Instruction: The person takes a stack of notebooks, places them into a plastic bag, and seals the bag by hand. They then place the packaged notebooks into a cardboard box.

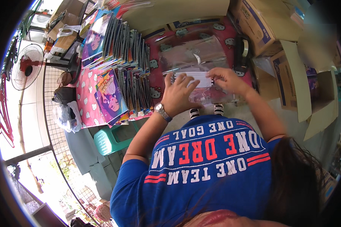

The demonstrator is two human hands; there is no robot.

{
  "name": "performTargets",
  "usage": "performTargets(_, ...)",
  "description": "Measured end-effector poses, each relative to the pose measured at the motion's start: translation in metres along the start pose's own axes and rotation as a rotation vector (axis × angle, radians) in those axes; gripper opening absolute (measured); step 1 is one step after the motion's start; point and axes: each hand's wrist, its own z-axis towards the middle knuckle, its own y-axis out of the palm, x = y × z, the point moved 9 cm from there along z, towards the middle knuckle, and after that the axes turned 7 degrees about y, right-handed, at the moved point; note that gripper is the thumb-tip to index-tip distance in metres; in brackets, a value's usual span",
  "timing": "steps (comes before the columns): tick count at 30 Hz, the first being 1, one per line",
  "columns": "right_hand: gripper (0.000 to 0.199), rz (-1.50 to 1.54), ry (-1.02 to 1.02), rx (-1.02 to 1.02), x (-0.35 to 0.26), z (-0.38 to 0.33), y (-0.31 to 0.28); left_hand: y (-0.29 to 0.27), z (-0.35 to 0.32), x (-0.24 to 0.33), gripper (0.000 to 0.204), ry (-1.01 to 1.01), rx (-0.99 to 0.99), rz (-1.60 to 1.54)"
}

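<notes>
A white notebook with dark coil binding at its ends lies on clear plastic in front of me. My left hand, with a wristwatch on that arm, rests over the notebook's left part, fingers bent and apart, thumb stretched out. At the notebook's right edge, the fingertips of my right hand are pinched together on it. Beneath and beyond it spread clear plastic sleeves. To the left stand tall stacks of spiral notebooks with colourful illustrated covers.
The table has a pink patterned cover. On its right side lies a black tape dispenser. Cardboard boxes stand at the right, one open box nearer. A green stool and a fan are at the left.
</notes>
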Motion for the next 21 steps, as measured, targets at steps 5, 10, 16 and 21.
performTargets(5,0.036,0.143,-0.101,-0.092,0.007,0.001,0.029,-0.004,-0.034,-0.002,0.041,-0.024,0.042,0.067)
performTargets(10,0.030,-0.361,-0.254,-0.042,-0.005,0.004,0.057,0.008,-0.053,-0.114,0.024,-0.604,0.564,-0.688)
performTargets(16,0.034,-0.510,-0.114,-0.215,-0.013,0.031,0.082,0.072,-0.048,-0.069,0.048,-0.299,0.400,-0.541)
performTargets(21,0.024,0.264,-0.023,-0.380,0.010,0.068,0.048,0.071,-0.027,-0.062,0.056,-0.258,0.265,-0.401)
